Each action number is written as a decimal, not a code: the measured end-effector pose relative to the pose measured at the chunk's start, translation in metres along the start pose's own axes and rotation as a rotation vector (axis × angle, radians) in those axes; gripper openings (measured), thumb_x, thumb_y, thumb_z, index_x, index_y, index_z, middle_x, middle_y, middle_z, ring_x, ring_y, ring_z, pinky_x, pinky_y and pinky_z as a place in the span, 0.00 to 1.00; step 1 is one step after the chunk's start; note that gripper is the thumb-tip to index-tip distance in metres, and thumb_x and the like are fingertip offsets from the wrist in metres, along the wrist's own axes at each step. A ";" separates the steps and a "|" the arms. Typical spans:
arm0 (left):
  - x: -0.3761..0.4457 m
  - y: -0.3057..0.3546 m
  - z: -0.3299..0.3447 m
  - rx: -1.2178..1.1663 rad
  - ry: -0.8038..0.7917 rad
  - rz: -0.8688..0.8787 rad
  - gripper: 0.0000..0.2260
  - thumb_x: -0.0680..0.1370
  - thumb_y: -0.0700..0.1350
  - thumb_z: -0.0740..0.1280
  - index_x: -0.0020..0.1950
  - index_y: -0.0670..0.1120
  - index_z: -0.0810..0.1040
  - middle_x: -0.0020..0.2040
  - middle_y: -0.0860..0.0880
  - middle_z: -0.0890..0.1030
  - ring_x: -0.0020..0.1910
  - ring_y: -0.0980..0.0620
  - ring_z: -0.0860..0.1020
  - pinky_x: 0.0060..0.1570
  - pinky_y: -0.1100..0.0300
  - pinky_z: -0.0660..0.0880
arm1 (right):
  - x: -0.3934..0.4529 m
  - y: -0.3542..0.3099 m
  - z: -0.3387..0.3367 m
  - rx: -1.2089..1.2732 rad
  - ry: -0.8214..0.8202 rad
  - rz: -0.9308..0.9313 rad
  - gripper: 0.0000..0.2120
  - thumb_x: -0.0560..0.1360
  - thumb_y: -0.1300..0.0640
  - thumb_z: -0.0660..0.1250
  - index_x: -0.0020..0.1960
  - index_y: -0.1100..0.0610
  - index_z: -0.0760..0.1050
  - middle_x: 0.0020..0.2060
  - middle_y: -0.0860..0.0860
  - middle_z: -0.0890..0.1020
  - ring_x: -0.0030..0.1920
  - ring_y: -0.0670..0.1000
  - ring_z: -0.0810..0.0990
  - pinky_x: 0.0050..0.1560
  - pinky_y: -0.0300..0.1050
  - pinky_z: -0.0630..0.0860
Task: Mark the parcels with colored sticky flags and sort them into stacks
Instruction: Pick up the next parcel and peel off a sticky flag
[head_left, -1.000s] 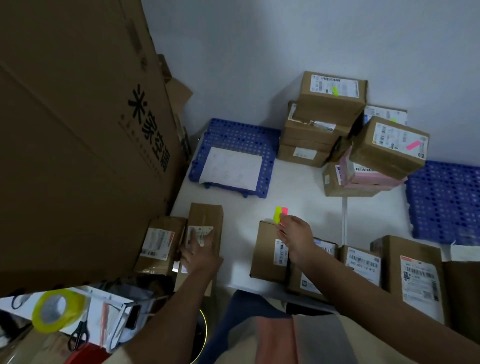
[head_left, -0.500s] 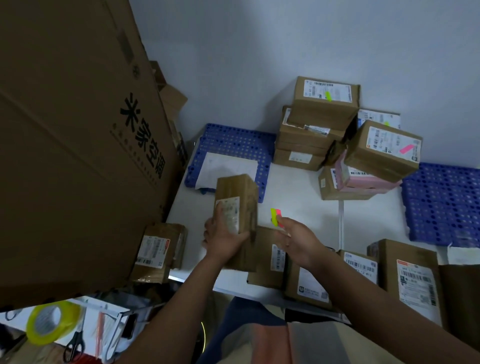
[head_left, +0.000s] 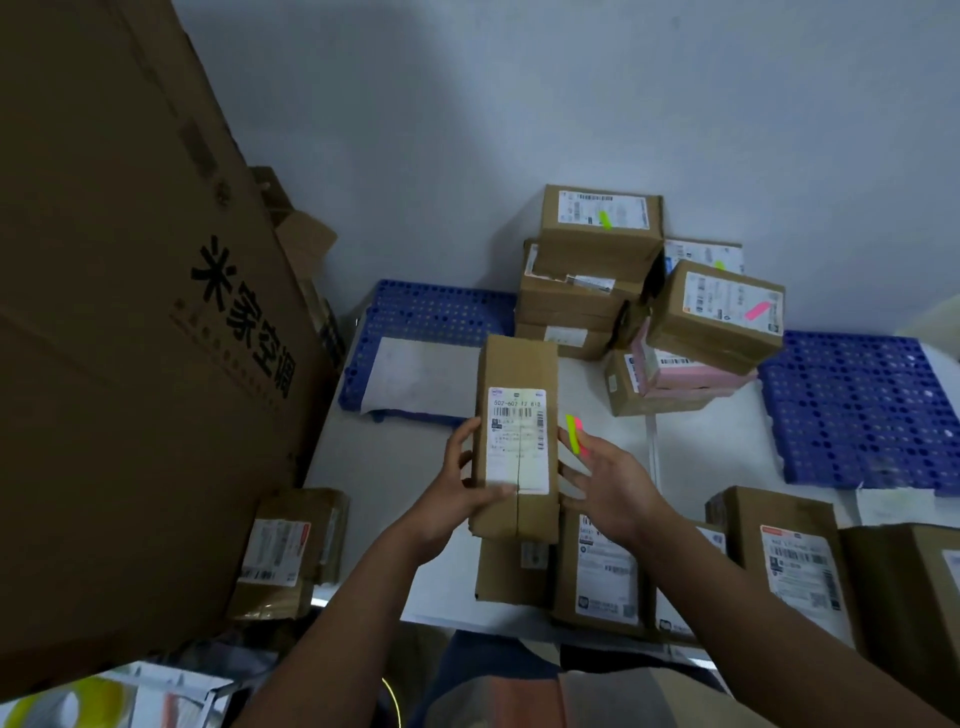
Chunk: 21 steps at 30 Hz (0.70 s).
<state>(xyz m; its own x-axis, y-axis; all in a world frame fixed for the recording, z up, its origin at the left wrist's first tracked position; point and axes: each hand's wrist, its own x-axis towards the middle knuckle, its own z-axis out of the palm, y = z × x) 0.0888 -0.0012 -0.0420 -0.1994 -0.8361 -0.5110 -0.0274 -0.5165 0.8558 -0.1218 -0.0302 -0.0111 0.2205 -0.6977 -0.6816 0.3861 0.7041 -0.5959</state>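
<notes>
Since a second ago the long parcel (head_left: 517, 441) is up off the white table (head_left: 395, 467), held upright between both hands, label facing me. Left hand (head_left: 462, 491) grips its left edge and bottom, fingers curled round. Right hand (head_left: 605, 486) rests mostly open against the right edge, flags (head_left: 575, 435) pinched at the fingertips. Looks like a light, stiff cardboard box, so holding by the long edges seems safest. Flagged stacks (head_left: 597, 270) sit well back.
</notes>
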 end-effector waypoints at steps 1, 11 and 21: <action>0.000 -0.001 0.000 -0.009 -0.008 -0.005 0.39 0.74 0.44 0.75 0.72 0.69 0.55 0.69 0.57 0.67 0.61 0.61 0.70 0.51 0.64 0.73 | 0.000 -0.001 -0.001 -0.006 0.009 -0.004 0.19 0.77 0.49 0.66 0.65 0.53 0.78 0.64 0.47 0.79 0.66 0.55 0.75 0.58 0.57 0.73; 0.003 -0.008 0.003 -0.081 0.003 -0.090 0.46 0.70 0.43 0.78 0.74 0.68 0.51 0.73 0.50 0.69 0.70 0.48 0.67 0.65 0.50 0.64 | 0.002 0.000 0.006 0.022 0.040 -0.007 0.19 0.78 0.51 0.65 0.67 0.56 0.76 0.59 0.48 0.83 0.64 0.52 0.77 0.61 0.55 0.70; -0.004 -0.016 -0.009 -0.102 -0.001 -0.127 0.44 0.69 0.41 0.78 0.71 0.70 0.55 0.71 0.50 0.71 0.70 0.47 0.67 0.66 0.50 0.64 | 0.010 0.012 0.005 -0.073 0.046 0.006 0.16 0.79 0.51 0.66 0.64 0.56 0.77 0.61 0.51 0.81 0.64 0.54 0.75 0.60 0.56 0.71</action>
<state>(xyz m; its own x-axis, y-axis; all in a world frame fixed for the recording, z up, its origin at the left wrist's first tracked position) 0.0990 0.0085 -0.0545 -0.2018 -0.7630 -0.6141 0.0476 -0.6339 0.7719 -0.1103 -0.0294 -0.0233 0.1810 -0.6876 -0.7032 0.3186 0.7174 -0.6195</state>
